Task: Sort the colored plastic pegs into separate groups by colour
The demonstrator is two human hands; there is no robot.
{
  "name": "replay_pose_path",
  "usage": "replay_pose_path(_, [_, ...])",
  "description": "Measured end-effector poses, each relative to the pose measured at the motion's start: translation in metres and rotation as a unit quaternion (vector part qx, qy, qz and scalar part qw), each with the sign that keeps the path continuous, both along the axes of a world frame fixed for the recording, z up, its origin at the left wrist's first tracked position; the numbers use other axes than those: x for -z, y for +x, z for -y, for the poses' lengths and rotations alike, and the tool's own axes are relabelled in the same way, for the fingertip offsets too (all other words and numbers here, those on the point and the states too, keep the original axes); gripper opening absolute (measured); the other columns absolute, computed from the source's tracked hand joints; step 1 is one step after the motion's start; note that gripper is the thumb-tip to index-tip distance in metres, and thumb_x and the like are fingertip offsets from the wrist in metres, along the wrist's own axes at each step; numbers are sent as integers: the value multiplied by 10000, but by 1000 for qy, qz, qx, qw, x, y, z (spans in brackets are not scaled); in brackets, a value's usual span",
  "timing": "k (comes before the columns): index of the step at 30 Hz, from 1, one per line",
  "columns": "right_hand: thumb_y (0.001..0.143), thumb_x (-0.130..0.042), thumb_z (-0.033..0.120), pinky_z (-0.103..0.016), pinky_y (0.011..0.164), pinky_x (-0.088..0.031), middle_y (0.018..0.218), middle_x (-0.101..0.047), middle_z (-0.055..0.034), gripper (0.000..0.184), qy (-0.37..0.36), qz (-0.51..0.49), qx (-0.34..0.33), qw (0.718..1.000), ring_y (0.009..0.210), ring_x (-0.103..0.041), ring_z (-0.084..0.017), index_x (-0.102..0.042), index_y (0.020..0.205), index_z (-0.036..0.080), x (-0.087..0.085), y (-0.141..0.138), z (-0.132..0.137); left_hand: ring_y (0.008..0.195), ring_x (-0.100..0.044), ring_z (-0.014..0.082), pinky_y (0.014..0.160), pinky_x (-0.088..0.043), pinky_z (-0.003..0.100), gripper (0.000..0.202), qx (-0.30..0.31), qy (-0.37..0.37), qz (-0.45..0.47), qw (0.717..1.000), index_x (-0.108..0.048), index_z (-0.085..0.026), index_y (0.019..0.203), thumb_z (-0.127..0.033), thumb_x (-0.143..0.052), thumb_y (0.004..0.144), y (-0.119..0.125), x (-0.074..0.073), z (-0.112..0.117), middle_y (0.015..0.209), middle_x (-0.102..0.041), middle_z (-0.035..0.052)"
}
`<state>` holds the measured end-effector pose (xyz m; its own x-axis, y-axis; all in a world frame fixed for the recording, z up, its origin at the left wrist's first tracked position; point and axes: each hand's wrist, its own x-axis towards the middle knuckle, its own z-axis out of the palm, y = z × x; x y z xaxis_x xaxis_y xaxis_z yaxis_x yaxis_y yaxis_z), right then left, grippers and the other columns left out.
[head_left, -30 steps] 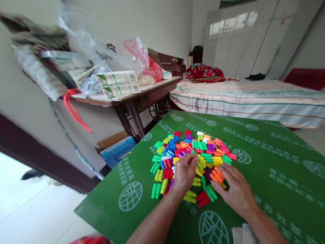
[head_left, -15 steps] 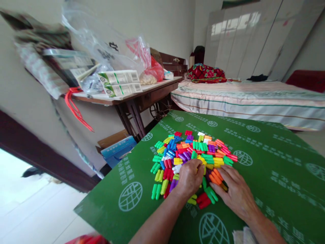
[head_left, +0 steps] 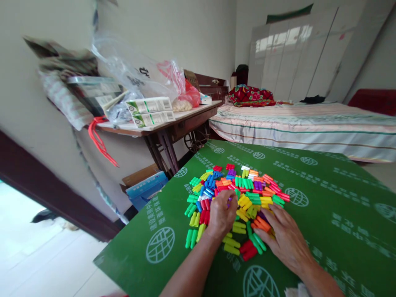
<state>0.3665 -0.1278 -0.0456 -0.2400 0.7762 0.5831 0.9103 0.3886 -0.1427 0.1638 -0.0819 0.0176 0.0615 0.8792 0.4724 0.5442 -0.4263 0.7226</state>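
Small bright plastic pieces, each like short rounded tubes joined side by side, lie in a spread pile (head_left: 244,182) on a green board (head_left: 123,255). Over the middle of the pile is my left hand (head_left: 221,214), its fingers curled together. A bit of purple shows at its fingertips, but whether it is held cannot be made out. My right hand (head_left: 286,235) rests at the pile's right edge with fingers stretched and apart. Its thumb and fingertips lie beside orange pieces (head_left: 262,224). Green pieces (head_left: 256,241) and red pieces (head_left: 248,250) lie just left of that thumb.
A wooden sewing-machine table (head_left: 182,119) at the left bears boxes (head_left: 151,112) and plastic bags (head_left: 142,74). Below it stands a blue carton (head_left: 147,189). Behind the board is a bed (head_left: 303,119) with a striped cover. A red cord (head_left: 100,142) hangs from the table.
My left hand has moved a little left over the pile, uncovering yellow and yellow-green pieces. My right hand stays nearly in place. The camera view has shifted slightly.
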Motion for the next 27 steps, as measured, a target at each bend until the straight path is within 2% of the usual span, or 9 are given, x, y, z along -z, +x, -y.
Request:
replay_pose_path(3, [868, -515, 544, -480, 941, -476, 1199, -601, -148, 476, 13, -14, 13, 1000, 1170, -529, -320, -587, 1165, 180, 0, 1, -1, 803, -630, 153, 722, -481, 255, 179, -37, 10, -21, 999, -658, -191, 866, -233, -484, 858, -13, -7, -11, 870, -691, 39])
replay_pose_path(6, [886, -488, 530, -482, 937, -475, 1136, -622, -151, 442, 27, -32, 20, 999, 1135, -545, -316, -606, 1106, 166, 0, 1, -2, 874, -639, 175, 781, -493, 274, 190, -80, -13, -97, 992, -669, -177, 893, -219, -488, 850, -26, -23, -23, 927, -696, 63])
replay_pose_path(8, [894, -477, 518, -478, 937, -474, 1112, -631, -145, 425, 28, -40, 17, 999, 1124, -551, -308, -612, 1089, 165, -1, 1, -3, 941, -637, 186, 829, -492, 281, 227, -104, -59, -201, 972, -674, -174, 949, -210, -470, 856, -31, -37, -31, 1006, -692, 77])
replay_pose_path(10, [903, -464, 506, -471, 942, -472, 1102, -638, -135, 405, 30, -46, 20, 998, 1118, -555, -299, -617, 1077, 174, -1, 1, -3, 1010, -625, 195, 870, -487, 286, 263, -115, -110, -307, 938, -673, -180, 997, -199, -450, 858, -33, -48, -40, 1083, -677, 86])
replay_pose_path(12, [911, -446, 500, -468, 947, -469, 1094, -644, -129, 401, 35, -48, 27, 998, 1115, -557, -296, -623, 1069, 176, 0, 2, -4, 1049, -616, 207, 887, -488, 293, 271, -109, -142, -370, 912, -678, -188, 1006, -186, -462, 842, -32, -54, -50, 1103, -674, 89])
replay_pose_path(16, [912, -435, 517, -458, 948, -469, 1080, -649, -136, 439, 50, -49, 44, 997, 1100, -564, -296, -640, 1052, 155, 3, 5, -5, 1008, -643, 242, 855, -518, 328, 270, -65, -188, -418, 886, -691, -210, 1011, -194, -556, 778, -27, -50, -71, 1033, -703, 96])
replay_pose_path(21, [918, -418, 520, -453, 948, -469, 1091, -647, -163, 482, 51, -40, 50, 997, 1092, -564, -299, -647, 1050, 116, 5, 7, -7, 1063, -629, 257, 891, -511, 339, 428, -13, -220, -458, 861, -631, -250, 1165, -239, -637, 737, -25, -39, -89, 1150, -679, 90])
replay_pose_path(27, [922, -416, 513, -454, 950, -469, 1079, -651, -167, 481, 50, -34, 54, 997, 1090, -565, -295, -647, 1051, 112, 1, 7, -7, 1039, -638, 277, 853, -528, 355, 509, -3, -223, -485, 845, -607, -251, 1201, -255, -661, 695, -23, -38, -96, 1127, -683, 101])
